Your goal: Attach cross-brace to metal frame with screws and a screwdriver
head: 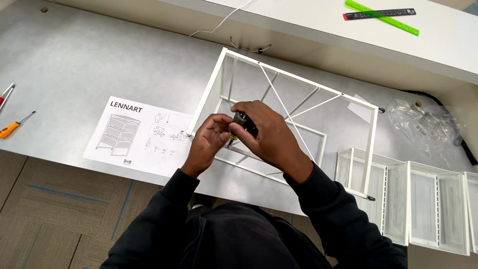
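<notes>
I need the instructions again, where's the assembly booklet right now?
In the head view, the booklet lies flat on the grey table, beside the left hand.

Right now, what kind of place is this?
Likely an office or workroom: a grey work table on carpet tiles, a white metal frame half assembled, an instruction sheet, and a ruler on the shelf.

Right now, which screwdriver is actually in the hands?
The black-handled one, gripped by the right hand with the left hand at its tip. The orange-handled screwdriver lies untouched at the table's left edge.
</notes>
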